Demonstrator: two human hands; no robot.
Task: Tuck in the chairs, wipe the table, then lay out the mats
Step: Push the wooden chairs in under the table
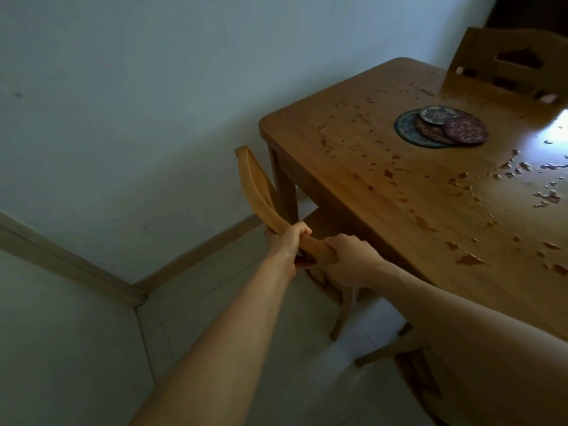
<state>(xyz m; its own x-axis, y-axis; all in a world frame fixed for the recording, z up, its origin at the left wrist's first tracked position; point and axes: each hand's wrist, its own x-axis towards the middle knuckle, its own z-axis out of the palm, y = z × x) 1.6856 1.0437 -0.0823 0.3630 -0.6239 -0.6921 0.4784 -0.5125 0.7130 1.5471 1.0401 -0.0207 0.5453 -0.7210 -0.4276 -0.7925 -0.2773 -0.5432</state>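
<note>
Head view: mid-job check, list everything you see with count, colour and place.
table: one, honey-brown wood, right side
drops: many, clear, scattered over the tabletop
mats: four, round, teal, brown, navy, maroon, overlapping on the tabletop
near chair: one, honey-brown wood, at table's left edge
far chair: one, same wood, table's far end
wall: one, pale grey-blue, left
floor: pale tiles, bottom
left hand: one, gripping near chair's top rail
right hand: one, gripping same rail
</note>
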